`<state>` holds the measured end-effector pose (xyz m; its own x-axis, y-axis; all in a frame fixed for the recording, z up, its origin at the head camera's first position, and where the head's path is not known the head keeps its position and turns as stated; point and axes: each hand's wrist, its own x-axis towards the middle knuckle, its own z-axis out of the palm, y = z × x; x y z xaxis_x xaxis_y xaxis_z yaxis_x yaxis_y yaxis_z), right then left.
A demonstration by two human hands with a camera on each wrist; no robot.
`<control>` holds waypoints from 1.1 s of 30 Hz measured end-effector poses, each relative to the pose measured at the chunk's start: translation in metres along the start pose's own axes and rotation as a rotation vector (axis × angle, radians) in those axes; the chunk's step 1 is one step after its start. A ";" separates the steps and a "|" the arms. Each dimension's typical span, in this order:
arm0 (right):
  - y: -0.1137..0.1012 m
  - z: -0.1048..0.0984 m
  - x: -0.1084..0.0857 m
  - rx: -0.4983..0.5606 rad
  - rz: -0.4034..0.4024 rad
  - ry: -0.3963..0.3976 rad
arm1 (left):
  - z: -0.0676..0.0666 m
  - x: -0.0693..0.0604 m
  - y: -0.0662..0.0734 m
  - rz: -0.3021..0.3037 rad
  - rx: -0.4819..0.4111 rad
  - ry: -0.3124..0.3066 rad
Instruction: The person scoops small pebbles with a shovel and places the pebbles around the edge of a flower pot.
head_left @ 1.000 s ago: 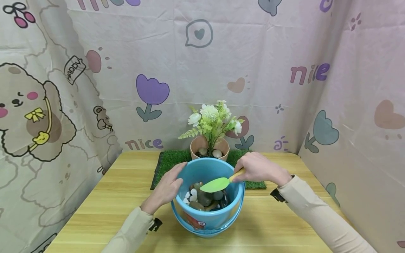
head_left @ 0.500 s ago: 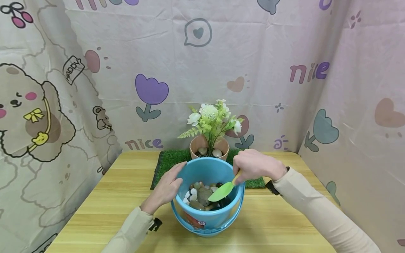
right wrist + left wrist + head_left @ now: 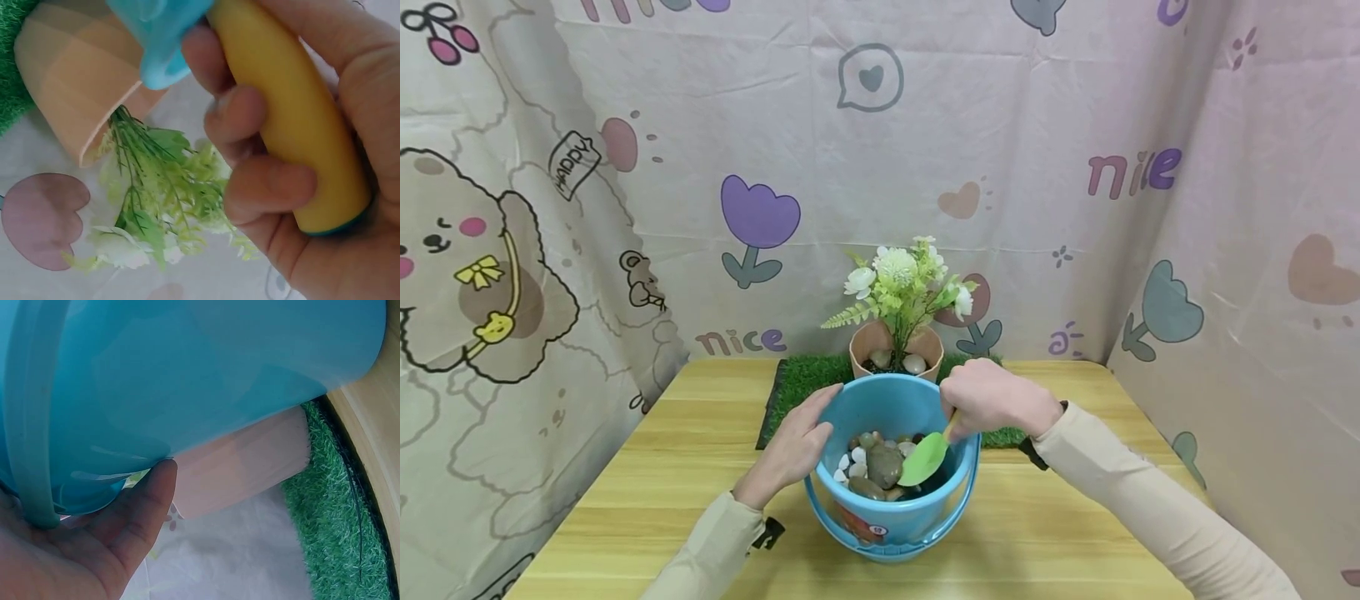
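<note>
In the head view a light blue bucket (image 3: 917, 523) holds brown and dark stones, a large brown stone (image 3: 885, 465) and small white pebbles (image 3: 858, 456). My left hand (image 3: 793, 442) holds the bucket's left rim; the left wrist view has its fingers (image 3: 140, 519) against the outer wall. Over the right rim my right hand (image 3: 996, 398) grips a trowel by its yellow handle (image 3: 281, 106), fingers wrapped round it. The trowel's green blade (image 3: 925, 461) tilts down inside the bucket, beside the large brown stone. Dark stones under the blade are partly hidden.
Behind the bucket a peach flowerpot (image 3: 863, 348) with white flowers (image 3: 897, 267) and stones stands on a green grass mat (image 3: 805, 375). The bucket's handle (image 3: 891, 550) hangs at its front. A wooden table (image 3: 647, 492) lies below, with a printed cloth (image 3: 1037, 108) behind.
My right hand has moved left and tipped the trowel, so its blade slants down deeper among the stones on the right. My left hand has stayed on the rim.
</note>
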<state>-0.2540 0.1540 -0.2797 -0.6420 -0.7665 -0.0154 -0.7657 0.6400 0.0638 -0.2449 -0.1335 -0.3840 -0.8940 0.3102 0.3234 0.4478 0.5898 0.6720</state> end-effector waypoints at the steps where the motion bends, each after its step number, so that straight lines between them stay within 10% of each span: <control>1: 0.000 0.002 0.000 -0.007 -0.005 0.016 | 0.000 0.000 0.000 0.001 0.002 0.001; 19: 0.008 0.037 0.004 -0.068 -0.016 0.245 | -0.001 0.000 -0.001 0.007 0.001 -0.005; 33: -0.002 0.047 0.014 -0.115 -0.003 0.182 | -0.001 0.000 0.000 0.000 0.001 -0.003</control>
<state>-0.2635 0.1449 -0.3265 -0.6143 -0.7718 0.1643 -0.7513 0.6357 0.1773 -0.2447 -0.1337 -0.3832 -0.8938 0.3128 0.3213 0.4479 0.5905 0.6713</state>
